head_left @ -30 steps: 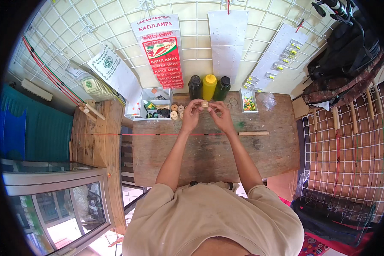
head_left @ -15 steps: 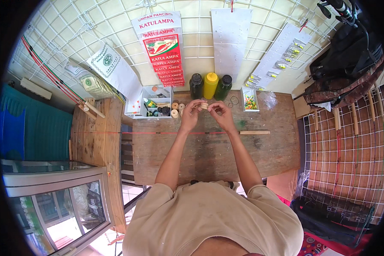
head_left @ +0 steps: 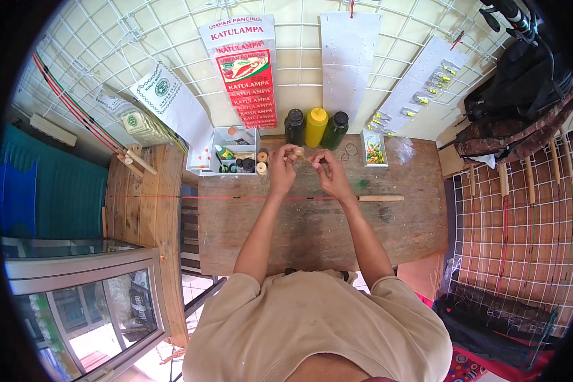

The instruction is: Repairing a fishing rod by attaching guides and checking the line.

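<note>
Over the far middle of the table, my left hand (head_left: 282,170) pinches a small pale wooden spool (head_left: 300,153) between thumb and fingers. My right hand (head_left: 333,176) is just right of it, thumb and fingertips closed together. Whatever they grip, perhaps a thin line, is too small to make out. Beneath my forearms a thin red fishing rod (head_left: 267,198) lies across the table, its wooden handle (head_left: 381,198) to the right. Similar wooden spools (head_left: 261,168) stand left of my left hand.
Behind my hands stand two dark bottles (head_left: 294,128) and a yellow bottle (head_left: 316,128). A white divided box (head_left: 204,170) with small supplies is at left. A small white box (head_left: 375,163) of colourful pieces and a clear plastic bag (head_left: 403,150) sit at right.
My right hand has drawn slightly down and away from the spool, so the fingertips of the two hands are a little apart. The spool has turned slightly in my left hand.
</note>
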The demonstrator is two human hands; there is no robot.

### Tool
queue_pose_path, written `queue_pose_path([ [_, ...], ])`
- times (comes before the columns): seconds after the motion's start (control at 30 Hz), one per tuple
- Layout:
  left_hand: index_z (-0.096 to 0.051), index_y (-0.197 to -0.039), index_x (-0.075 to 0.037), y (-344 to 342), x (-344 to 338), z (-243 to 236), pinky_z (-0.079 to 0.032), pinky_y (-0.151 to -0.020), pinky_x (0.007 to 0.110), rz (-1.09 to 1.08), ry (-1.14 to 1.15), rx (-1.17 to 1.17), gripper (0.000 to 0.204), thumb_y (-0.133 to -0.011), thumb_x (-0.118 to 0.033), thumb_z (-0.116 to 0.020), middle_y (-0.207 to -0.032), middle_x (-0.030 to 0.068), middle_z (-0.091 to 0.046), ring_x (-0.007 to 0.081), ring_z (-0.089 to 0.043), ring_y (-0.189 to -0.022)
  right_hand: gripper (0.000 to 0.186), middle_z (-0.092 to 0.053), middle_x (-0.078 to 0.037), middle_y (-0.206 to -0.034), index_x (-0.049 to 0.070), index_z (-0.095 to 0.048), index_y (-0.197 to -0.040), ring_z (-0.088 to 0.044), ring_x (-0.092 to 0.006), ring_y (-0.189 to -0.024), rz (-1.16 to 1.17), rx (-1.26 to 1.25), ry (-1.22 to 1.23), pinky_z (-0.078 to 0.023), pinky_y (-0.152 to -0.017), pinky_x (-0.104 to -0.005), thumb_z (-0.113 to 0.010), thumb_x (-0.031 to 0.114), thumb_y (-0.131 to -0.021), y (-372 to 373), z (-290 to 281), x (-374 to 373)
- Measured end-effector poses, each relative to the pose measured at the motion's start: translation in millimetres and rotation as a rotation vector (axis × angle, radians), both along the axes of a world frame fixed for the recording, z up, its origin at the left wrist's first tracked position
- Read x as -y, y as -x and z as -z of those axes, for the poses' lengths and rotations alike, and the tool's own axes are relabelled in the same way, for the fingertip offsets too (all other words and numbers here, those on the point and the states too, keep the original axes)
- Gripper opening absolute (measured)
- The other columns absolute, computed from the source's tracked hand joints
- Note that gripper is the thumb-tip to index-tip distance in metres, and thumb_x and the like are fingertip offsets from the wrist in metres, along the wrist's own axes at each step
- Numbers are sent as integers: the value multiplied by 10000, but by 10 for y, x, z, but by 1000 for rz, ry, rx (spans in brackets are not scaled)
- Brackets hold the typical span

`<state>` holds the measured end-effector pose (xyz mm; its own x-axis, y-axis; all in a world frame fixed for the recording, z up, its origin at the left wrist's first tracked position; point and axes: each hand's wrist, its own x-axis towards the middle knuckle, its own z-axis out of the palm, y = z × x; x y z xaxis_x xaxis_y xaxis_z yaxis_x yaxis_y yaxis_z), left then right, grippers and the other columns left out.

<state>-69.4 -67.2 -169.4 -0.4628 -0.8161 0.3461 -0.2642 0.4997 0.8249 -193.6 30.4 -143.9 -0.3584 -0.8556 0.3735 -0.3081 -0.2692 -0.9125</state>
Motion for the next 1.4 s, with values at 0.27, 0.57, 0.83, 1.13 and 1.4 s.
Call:
queue_pose_path([
  [0.27,-516,-1066,-11,131,-29,-65,-494,-788,278,172,-129,-199,272,-826,119,-513,-1022,101,-519,191,-593,-929,70,-489,-27,-894,38,-428,-941,-490,-103,-845,-78,152,-102,-411,-793,-249,-498,39,-938,31,191,84],
  [0.57,-531,-1131,-9,52,86,17,-498,-808,261,376,-526,-325,297,-844,60,-569,-1041,81,-555,163,-614,-965,88,-499,-14,-891,50,-424,-955,-501,-92,-841,-83,320,-64,-421,-785,-236,-509,39,-937,84,247,110],
  [0.83,-618,-1086,-32,-8,133,26,-492,-787,256,265,-436,-204,260,-844,49,-569,-1041,56,-573,148,-615,-933,148,-560,-14,-843,36,-553,-1026,-537,-96,-801,18,108,-175,-437,-727,-245,-540,-7,-885,116,139,-1],
  [1.13,-559,-1137,-41,22,114,139,-481,-793,256,307,-500,-259,254,-888,8,-549,-1036,42,-596,122,-579,-921,185,-595,-92,-864,58,-606,-1010,-583,-172,-782,80,-262,-156,-455,-640,-278,-601,-5,-836,125,123,-43],
  [1.4,-539,-1156,-20,-46,167,274,-490,-764,252,389,-556,-232,260,-902,-60,-577,-1027,54,-608,118,-578,-890,156,-602,-154,-882,5,-613,-962,-604,-324,-825,293,-235,-228,-469,-696,-357,-580,-34,-815,184,245,-64],
])
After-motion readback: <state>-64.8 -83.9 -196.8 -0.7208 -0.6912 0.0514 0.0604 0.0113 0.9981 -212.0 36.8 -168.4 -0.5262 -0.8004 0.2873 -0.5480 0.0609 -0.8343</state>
